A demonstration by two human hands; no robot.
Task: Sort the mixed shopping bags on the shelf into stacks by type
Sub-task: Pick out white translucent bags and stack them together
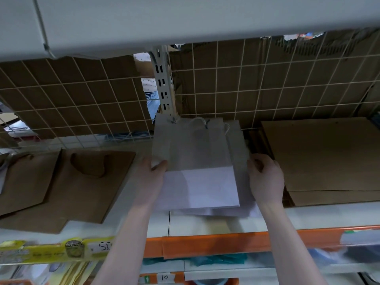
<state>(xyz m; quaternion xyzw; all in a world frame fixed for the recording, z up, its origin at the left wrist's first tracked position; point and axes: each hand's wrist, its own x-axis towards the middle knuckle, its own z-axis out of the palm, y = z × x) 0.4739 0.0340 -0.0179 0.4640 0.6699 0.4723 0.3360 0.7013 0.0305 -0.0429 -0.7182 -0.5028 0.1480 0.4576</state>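
Two hands were noted: left hand [153, 171] and right hand [267, 177] gripped one white bag stack [197, 161] on the shelf [205, 223]; two brown bags [82, 182] leftward, one brown stack [329, 161] rightward.

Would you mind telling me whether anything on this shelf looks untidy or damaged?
The white bags between both hands are fanned out, edges not aligned. The cardboard backing behind the wire grid is torn open beside the upright post.

My view is dim and cool under the overhanging upper shelf [185, 15], which shades the white bags [195, 161]. The yellow price strip [51, 250] smears with motion blur, and the wire grid [267, 83] bows at the edges.
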